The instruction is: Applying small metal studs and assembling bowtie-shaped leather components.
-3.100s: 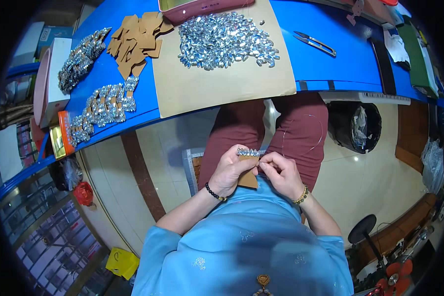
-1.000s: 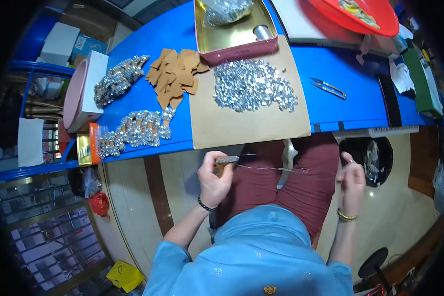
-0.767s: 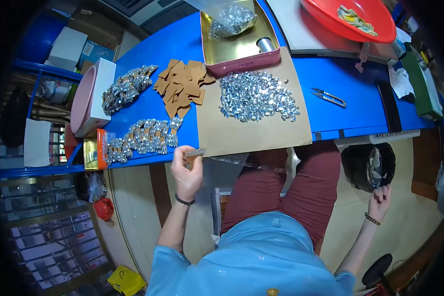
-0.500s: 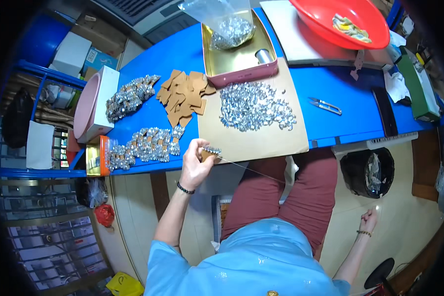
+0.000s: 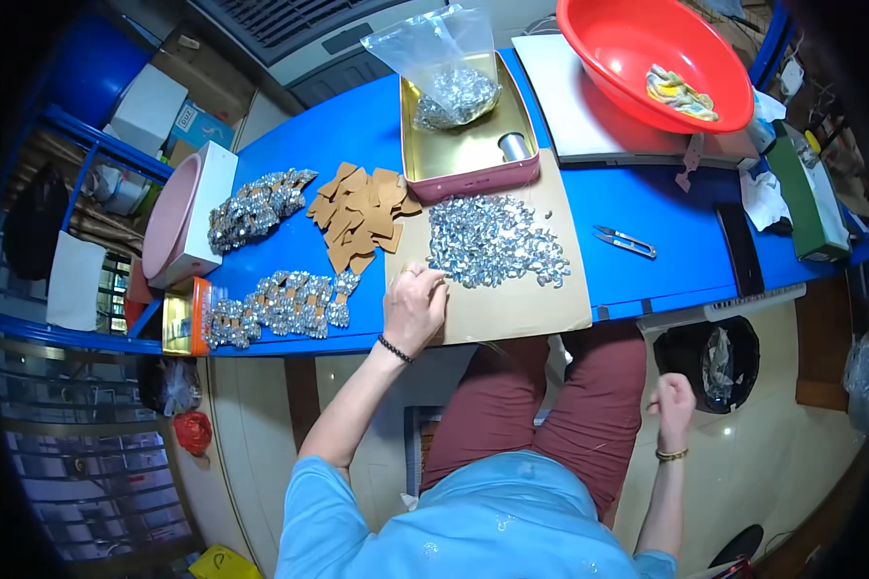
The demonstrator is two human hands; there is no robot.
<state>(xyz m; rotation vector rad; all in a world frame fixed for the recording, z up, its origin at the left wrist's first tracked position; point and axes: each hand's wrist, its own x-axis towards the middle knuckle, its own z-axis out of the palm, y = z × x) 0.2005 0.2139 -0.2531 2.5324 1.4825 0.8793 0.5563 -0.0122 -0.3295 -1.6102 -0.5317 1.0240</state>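
At the table's front edge, my left hand (image 5: 415, 301) is turned back up over a tan board (image 5: 517, 314), its fingers curled together. Whatever lies beneath its fingers is hidden. Just beyond it spreads a pile of small silver beads (image 5: 497, 241). My right hand (image 5: 673, 398) hangs past the table's edge, to the right of my knees, with its fingers closed; anything in them is too small to tell. Brown square pieces (image 5: 357, 214) are heaped left of the board. Beaded silver pieces lie in a front cluster (image 5: 294, 304) and a back cluster (image 5: 259, 207).
Behind the beads stands a pink-rimmed tin (image 5: 473, 180) with a clear bag of beads (image 5: 457, 96) and a thread spool (image 5: 514, 147). Thread snips (image 5: 626, 241) lie to the right, near a dark phone-like slab (image 5: 740, 249). A red basin (image 5: 637, 82) sits at the back right.
My left hand has turned over and moved right onto the board; the bead-edged brown piece and taut thread it showed are out of sight. My right hand has come up and inward.
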